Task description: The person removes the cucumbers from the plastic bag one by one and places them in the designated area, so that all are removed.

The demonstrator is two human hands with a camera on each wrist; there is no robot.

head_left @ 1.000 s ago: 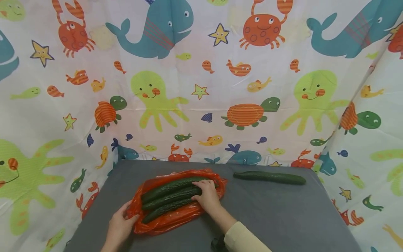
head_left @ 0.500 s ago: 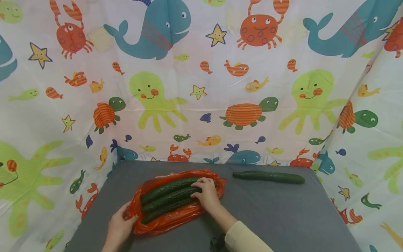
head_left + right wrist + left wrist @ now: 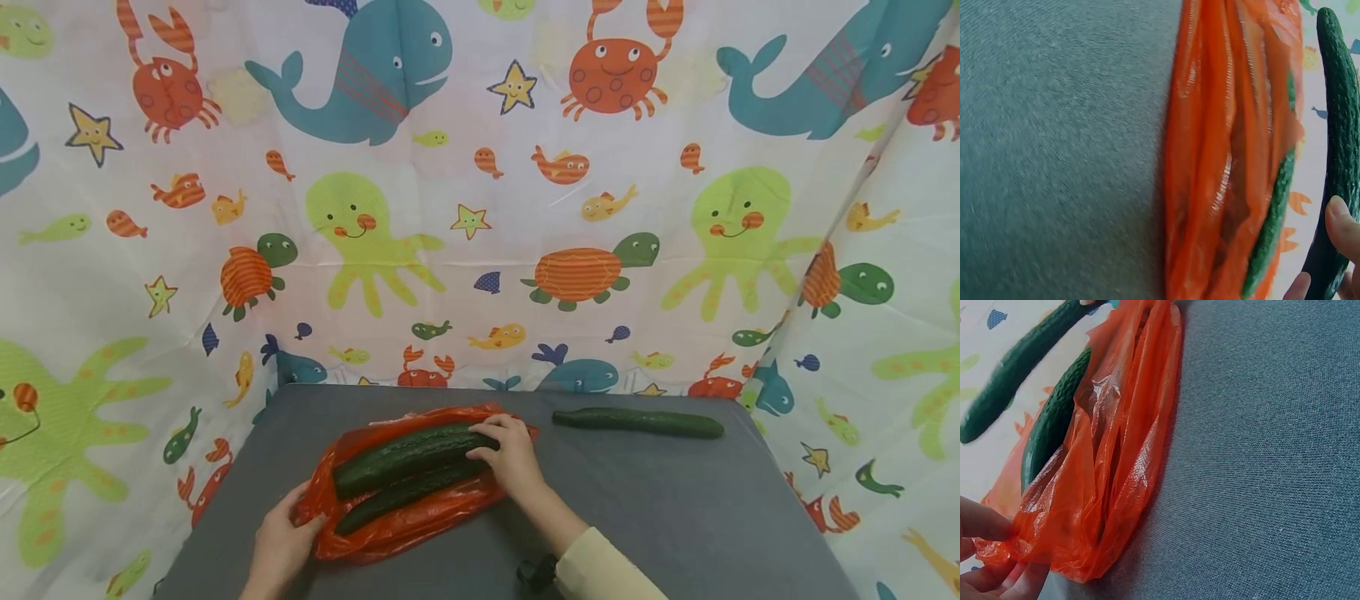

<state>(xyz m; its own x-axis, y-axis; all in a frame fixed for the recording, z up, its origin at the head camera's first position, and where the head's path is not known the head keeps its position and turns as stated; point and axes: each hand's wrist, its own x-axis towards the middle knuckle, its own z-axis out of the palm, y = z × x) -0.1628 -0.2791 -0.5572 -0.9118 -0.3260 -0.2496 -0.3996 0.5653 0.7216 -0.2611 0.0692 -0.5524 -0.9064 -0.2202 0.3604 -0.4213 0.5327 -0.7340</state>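
My right hand (image 3: 513, 458) grips a dark green cucumber (image 3: 408, 454) near its right end. In the right wrist view the thumb (image 3: 1342, 225) lies along this cucumber (image 3: 1341, 125), which is raised above the bag. A red plastic bag (image 3: 375, 543) lies on the table with its mouth spread wide. Another cucumber (image 3: 405, 498) rests inside it; the raised one covers part of the bag's inside. My left hand (image 3: 281, 537) pinches the bag's left edge, and the left wrist view shows the crumpled plastic between its thumb and fingers (image 3: 985, 520).
One more cucumber (image 3: 637, 422) lies on the grey table (image 3: 675, 517) at the back right, apart from the bag. A white curtain (image 3: 465, 108) printed with sea animals stands around the back and sides. Something black (image 3: 536, 573) sits at my right wrist.
My right hand has moved slightly up and to the right, lifting the middle cucumber off the others so it overlaps the back one. The left hand stays at the bag's edge.
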